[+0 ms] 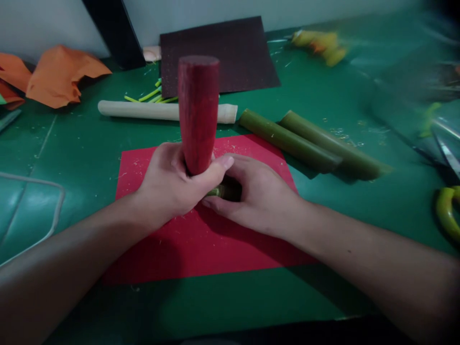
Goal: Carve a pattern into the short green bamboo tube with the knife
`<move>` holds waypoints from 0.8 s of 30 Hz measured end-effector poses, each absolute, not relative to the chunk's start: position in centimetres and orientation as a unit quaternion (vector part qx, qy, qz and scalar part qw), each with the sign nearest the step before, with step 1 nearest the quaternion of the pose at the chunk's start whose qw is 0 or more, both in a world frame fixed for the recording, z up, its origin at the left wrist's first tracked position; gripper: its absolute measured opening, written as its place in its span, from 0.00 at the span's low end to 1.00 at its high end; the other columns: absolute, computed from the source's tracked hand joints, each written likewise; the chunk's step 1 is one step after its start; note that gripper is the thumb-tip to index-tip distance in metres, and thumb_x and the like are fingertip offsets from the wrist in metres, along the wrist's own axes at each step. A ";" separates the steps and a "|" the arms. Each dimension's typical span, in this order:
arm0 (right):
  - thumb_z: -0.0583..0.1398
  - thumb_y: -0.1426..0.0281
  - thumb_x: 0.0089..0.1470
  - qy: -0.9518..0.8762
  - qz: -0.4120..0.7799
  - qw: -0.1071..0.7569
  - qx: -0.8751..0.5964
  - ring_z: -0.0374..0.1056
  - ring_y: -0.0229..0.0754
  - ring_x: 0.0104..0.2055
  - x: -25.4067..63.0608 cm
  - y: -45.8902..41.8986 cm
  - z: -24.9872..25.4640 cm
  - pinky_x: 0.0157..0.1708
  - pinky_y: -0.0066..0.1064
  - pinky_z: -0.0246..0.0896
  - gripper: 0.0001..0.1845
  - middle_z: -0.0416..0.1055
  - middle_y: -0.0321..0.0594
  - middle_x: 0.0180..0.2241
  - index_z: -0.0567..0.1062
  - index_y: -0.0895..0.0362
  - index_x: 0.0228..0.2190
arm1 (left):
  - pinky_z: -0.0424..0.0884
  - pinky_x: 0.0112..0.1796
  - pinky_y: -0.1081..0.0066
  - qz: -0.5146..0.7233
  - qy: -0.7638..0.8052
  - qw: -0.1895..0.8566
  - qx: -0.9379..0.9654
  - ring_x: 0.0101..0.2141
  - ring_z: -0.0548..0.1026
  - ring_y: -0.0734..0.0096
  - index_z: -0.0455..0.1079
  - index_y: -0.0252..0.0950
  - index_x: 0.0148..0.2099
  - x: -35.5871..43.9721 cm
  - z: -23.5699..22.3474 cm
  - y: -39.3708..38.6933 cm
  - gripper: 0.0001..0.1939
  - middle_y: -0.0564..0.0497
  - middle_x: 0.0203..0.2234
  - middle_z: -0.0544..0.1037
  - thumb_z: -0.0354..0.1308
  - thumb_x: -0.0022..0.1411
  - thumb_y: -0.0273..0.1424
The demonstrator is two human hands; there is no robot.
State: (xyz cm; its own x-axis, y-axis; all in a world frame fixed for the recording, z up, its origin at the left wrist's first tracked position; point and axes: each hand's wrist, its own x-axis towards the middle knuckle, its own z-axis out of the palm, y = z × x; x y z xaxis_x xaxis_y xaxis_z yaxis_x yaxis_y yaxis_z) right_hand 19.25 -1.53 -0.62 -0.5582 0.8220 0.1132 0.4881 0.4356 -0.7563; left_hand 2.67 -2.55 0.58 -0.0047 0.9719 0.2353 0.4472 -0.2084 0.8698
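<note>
My left hand (170, 184) is closed around the lower part of a red wooden handle (199, 112), which stands upright with its flat end up. Whatever lies at the handle's lower end is hidden by my fingers. Close beside it, my right hand (257, 194) curls around a short piece of green bamboo (232, 189), mostly covered by the fingers. The right fingertips meet the left thumb. Both hands are just over a red sheet (223, 254) sprinkled with fine shavings.
Behind the sheet lie a pale peeled stick (143, 110) and two green bamboo lengths (291, 139). Farther back are a dark sheet (230, 57), crumpled orange paper (64, 76) and a yellow object (319, 44). Yellow-handled scissors (449, 211) lie at the right of the green table (215, 306).
</note>
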 end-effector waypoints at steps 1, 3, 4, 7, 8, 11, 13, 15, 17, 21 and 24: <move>0.67 0.68 0.52 -0.814 0.345 0.242 -0.401 0.71 0.44 0.39 19.3 -1.5 -0.7 0.39 0.35 0.64 0.12 0.76 0.41 0.37 0.76 0.57 0.39 | 0.64 0.20 0.74 0.444 0.561 0.293 0.634 0.21 0.66 0.75 0.62 0.37 0.20 2.7 0.5 -2.6 0.20 0.55 0.17 0.66 0.66 0.57 0.37; 0.67 0.68 0.52 -0.816 0.346 0.239 -0.396 0.72 0.45 0.40 19.4 -1.5 -0.7 0.40 0.36 0.65 0.12 0.76 0.41 0.39 0.76 0.57 0.40 | 0.64 0.20 0.74 0.456 0.561 0.284 0.631 0.21 0.66 0.76 0.62 0.37 0.20 2.8 0.3 -2.6 0.21 0.55 0.17 0.66 0.66 0.58 0.39; 0.67 0.69 0.52 -0.816 0.348 0.237 -0.396 0.72 0.45 0.41 19.4 -1.5 -0.7 0.41 0.36 0.65 0.13 0.77 0.41 0.40 0.76 0.56 0.41 | 0.64 0.20 0.75 0.463 0.556 0.279 0.631 0.21 0.66 0.76 0.62 0.37 0.20 2.8 0.2 -2.6 0.22 0.55 0.17 0.66 0.66 0.59 0.40; 0.67 0.69 0.52 -0.813 0.354 0.230 -0.402 0.72 0.46 0.43 19.4 -1.5 -0.5 0.43 0.37 0.66 0.13 0.77 0.41 0.42 0.76 0.53 0.41 | 0.65 0.20 0.75 0.487 0.536 0.273 0.633 0.20 0.65 0.77 0.62 0.37 0.20 2.7 0.0 -2.5 0.23 0.56 0.16 0.65 0.66 0.60 0.40; 0.67 0.69 0.52 -0.810 0.355 0.231 -0.404 0.72 0.46 0.43 19.4 -1.6 -0.5 0.43 0.37 0.66 0.13 0.77 0.41 0.42 0.76 0.53 0.41 | 0.65 0.20 0.75 0.495 0.530 0.272 0.633 0.20 0.65 0.78 0.61 0.37 0.20 2.7 0.0 -2.5 0.23 0.56 0.16 0.65 0.66 0.60 0.39; 0.67 0.69 0.52 -0.805 0.360 0.232 -0.410 0.72 0.46 0.42 19.3 -1.6 -0.4 0.41 0.37 0.66 0.11 0.77 0.40 0.41 0.75 0.53 0.39 | 0.64 0.19 0.75 0.509 0.509 0.281 0.634 0.18 0.63 0.79 0.60 0.37 0.20 2.6 -0.1 -2.5 0.22 0.57 0.15 0.63 0.65 0.61 0.35; 0.67 0.69 0.52 -0.805 0.360 0.230 -0.411 0.71 0.45 0.41 19.3 -1.6 -0.4 0.40 0.36 0.65 0.10 0.77 0.40 0.40 0.75 0.53 0.38 | 0.63 0.18 0.76 0.504 0.488 0.305 0.644 0.17 0.62 0.80 0.61 0.37 0.20 2.6 -0.1 -2.5 0.22 0.57 0.14 0.63 0.65 0.61 0.35; 0.67 0.68 0.52 -0.805 0.360 0.230 -0.411 0.71 0.44 0.40 19.3 -1.6 -0.4 0.38 0.35 0.64 0.10 0.76 0.40 0.38 0.75 0.54 0.37 | 0.61 0.17 0.76 0.491 0.471 0.328 0.656 0.17 0.62 0.80 0.61 0.36 0.19 2.5 0.0 -2.5 0.23 0.57 0.14 0.63 0.64 0.63 0.36; 0.67 0.68 0.52 -0.804 0.358 0.234 -0.413 0.70 0.44 0.38 19.3 -1.6 -0.4 0.37 0.34 0.63 0.09 0.76 0.40 0.37 0.74 0.55 0.36 | 0.61 0.17 0.76 0.471 0.472 0.338 0.664 0.17 0.63 0.80 0.62 0.36 0.19 2.5 0.2 -2.6 0.22 0.57 0.14 0.64 0.63 0.63 0.36; 0.66 0.69 0.51 -0.801 0.359 0.251 -0.409 0.70 0.43 0.38 19.2 -1.7 -0.3 0.37 0.34 0.62 0.08 0.75 0.39 0.35 0.74 0.55 0.34 | 0.60 0.17 0.78 0.431 0.492 0.321 0.684 0.16 0.61 0.81 0.61 0.36 0.19 2.7 0.9 -2.6 0.19 0.57 0.14 0.63 0.64 0.58 0.29; 0.66 0.70 0.51 -0.800 0.361 0.250 -0.410 0.70 0.44 0.39 19.1 -1.7 -0.3 0.38 0.34 0.63 0.08 0.75 0.39 0.35 0.74 0.55 0.35 | 0.60 0.17 0.78 0.433 0.498 0.299 0.689 0.17 0.61 0.81 0.60 0.36 0.19 2.7 1.0 -2.6 0.20 0.57 0.14 0.63 0.65 0.57 0.30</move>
